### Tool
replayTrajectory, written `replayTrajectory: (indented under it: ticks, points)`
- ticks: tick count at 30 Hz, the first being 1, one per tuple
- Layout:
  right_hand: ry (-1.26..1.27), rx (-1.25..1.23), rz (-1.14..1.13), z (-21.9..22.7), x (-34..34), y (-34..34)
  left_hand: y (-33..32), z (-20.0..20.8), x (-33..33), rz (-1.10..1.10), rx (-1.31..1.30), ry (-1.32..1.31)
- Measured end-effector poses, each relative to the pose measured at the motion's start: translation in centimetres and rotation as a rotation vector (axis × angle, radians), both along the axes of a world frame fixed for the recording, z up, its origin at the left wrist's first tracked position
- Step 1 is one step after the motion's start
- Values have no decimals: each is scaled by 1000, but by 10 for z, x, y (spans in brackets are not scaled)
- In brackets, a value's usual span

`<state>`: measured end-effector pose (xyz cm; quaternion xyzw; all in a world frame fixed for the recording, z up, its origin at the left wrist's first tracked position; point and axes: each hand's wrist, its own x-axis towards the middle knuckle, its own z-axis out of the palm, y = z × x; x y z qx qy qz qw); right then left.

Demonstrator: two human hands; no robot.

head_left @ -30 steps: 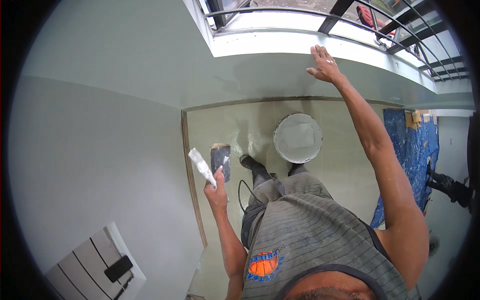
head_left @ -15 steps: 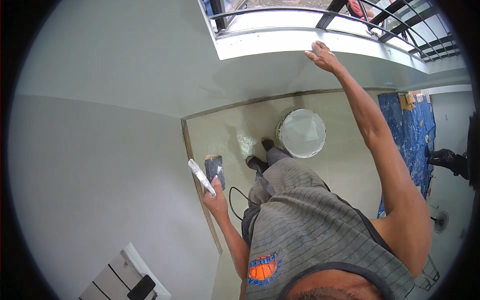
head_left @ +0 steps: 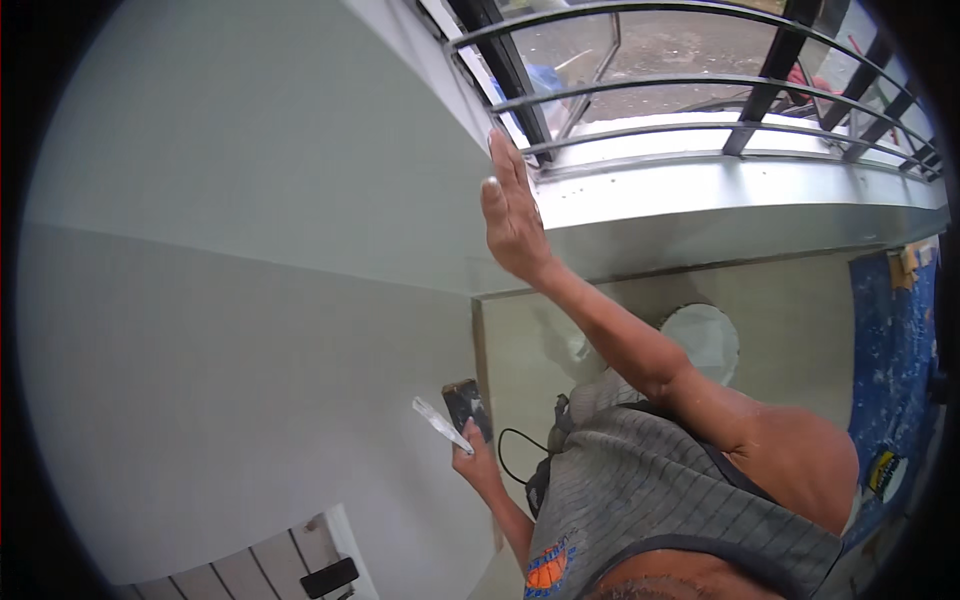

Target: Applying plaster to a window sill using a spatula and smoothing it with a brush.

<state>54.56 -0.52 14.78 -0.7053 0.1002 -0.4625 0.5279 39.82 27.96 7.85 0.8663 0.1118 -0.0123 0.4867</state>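
Left hand [head_left: 477, 463] is holding one white tool [head_left: 439, 423], one dark block [head_left: 463, 402], right hand [head_left: 514, 220] is stretching flat beside one window [head_left: 770, 80]

The left wall [head_left: 250, 350] looks smooth and matt. The far bars [head_left: 768, 78] look like metal, the sill [head_left: 680, 188] is glossy, the block [head_left: 462, 402] matt, the shirt [head_left: 690, 480] cloth.

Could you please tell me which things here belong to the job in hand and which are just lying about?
Seemingly in use: dark block; white-smeared tool, both in left hand; window surround, by right hand.

Apparently lying about: blue sheet; white bucket.
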Motion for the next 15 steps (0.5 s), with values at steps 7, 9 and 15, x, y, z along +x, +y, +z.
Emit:
replayTrajectory:
  ticks: [7, 9, 15]
  points:
    - [-158, -147, 53, 65, 6, -8, -48, 7, -3, 162, 4, -11]
    - [-194, -250, 135, 70, 9, -9, -60, 1, -2, 149, -31, 39]
    - [-176, -311, 194, 46, 8, -16, -78, 25, 11, 115, -40, 38]
